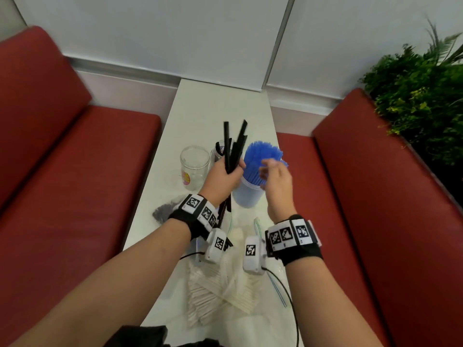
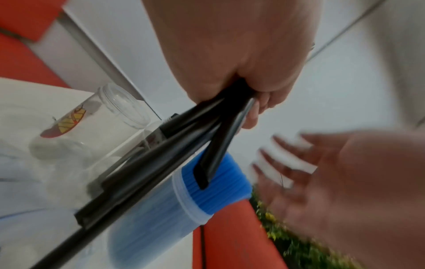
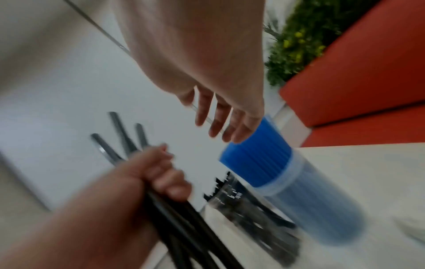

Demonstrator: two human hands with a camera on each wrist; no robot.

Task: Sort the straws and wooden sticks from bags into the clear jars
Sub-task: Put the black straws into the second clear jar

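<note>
My left hand (image 1: 223, 174) grips a fanned bunch of black straws (image 1: 234, 146) above the white table (image 1: 220, 106); the grip also shows in the left wrist view, black straws (image 2: 184, 145). My right hand (image 1: 274, 176) hovers open, fingers spread and blurred, in front of the clear jar packed with blue straws (image 1: 260, 161). Behind my left hand stands a clear jar with some black straws (image 1: 219, 150); an empty clear jar (image 1: 194, 166) with a sticker sits left of it. The right wrist view shows the blue straw jar (image 3: 271, 172) just below my right fingers (image 3: 218, 118).
A clear bag of wooden sticks (image 1: 213, 291) lies near the table's front edge, and a dark bag (image 1: 165, 209) lies at the left edge. Red bench seats (image 1: 75, 171) flank the table on both sides. A green plant (image 1: 421, 96) stands at the far right.
</note>
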